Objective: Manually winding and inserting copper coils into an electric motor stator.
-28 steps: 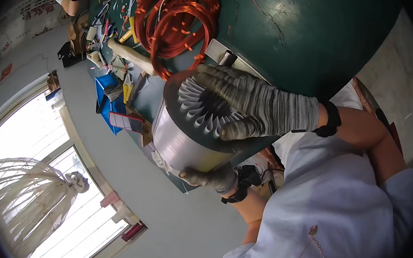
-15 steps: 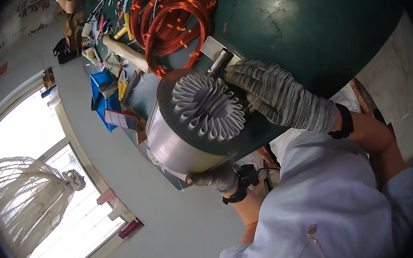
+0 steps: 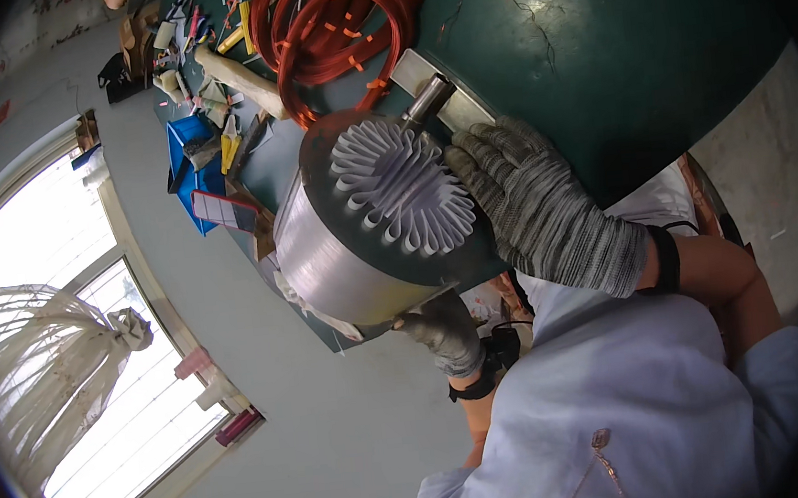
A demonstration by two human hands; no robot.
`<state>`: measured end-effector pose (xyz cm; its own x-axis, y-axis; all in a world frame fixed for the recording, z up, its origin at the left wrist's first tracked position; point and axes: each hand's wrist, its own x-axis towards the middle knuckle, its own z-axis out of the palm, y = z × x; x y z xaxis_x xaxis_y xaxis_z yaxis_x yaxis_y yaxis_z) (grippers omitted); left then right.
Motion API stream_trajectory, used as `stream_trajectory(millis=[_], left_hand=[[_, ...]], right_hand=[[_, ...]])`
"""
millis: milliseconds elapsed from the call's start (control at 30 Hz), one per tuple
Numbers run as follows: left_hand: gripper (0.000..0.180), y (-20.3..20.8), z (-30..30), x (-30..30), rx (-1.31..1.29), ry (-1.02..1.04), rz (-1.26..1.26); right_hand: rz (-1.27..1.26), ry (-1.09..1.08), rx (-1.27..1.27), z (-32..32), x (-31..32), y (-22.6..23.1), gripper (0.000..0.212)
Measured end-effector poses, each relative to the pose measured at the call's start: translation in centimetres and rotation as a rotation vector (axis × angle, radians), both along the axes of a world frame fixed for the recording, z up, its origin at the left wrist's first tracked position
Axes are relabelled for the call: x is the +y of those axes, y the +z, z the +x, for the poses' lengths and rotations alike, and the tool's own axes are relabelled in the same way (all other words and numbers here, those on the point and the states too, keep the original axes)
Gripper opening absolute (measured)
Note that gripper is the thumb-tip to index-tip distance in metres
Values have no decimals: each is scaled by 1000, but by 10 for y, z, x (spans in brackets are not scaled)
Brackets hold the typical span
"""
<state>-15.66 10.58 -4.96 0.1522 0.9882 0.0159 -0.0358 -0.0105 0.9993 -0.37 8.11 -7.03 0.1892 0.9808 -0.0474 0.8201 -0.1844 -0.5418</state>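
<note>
A grey metal stator (image 3: pixel 342 254) lies on its side at the edge of a green table (image 3: pixel 611 56). Its round face is filled with white insulating paper loops (image 3: pixel 403 196). A steel shaft on a flat metal plate (image 3: pixel 428 102) pokes in at its top. My right hand (image 3: pixel 530 208), in a grey knit glove, grips the right rim of the stator's face. My left hand (image 3: pixel 440 327), also gloved, holds the stator's lower edge from beneath. Both forearms come from the white-shirted body at the lower right.
Coils of copper wire (image 3: pixel 339 24) lie on the table just beyond the stator. A blue box (image 3: pixel 194 163), a wooden handle (image 3: pixel 238 77) and several small tools clutter the far left of the table. A bright window with a tied white curtain (image 3: pixel 54 359) fills the left.
My right hand has slid off the stator's face to its right rim, uncovering the white paper loops. The stator has turned slightly. My left hand stays under it.
</note>
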Motion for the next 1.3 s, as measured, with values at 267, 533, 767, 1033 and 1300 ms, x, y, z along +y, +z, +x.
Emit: stream_trajectory(millis=[267, 533, 767, 1033, 1300], left_hand=[[66, -1, -9, 2, 65, -48, 62], [61, 6, -5, -8, 220, -11, 4], [52, -14, -7, -9, 341, 91, 133], [46, -14, -14, -5, -21, -64, 50], [43, -25, -28, -15, 581, -70, 359]], right_hand=[[97, -25, -13, -2, -11, -2, 59], [388, -51, 272, -7, -19, 9, 64], [431, -29, 267, -20, -14, 6, 71], [484, -11, 243, -15, -15, 9, 73], [262, 86, 167, 48, -38, 14, 51]])
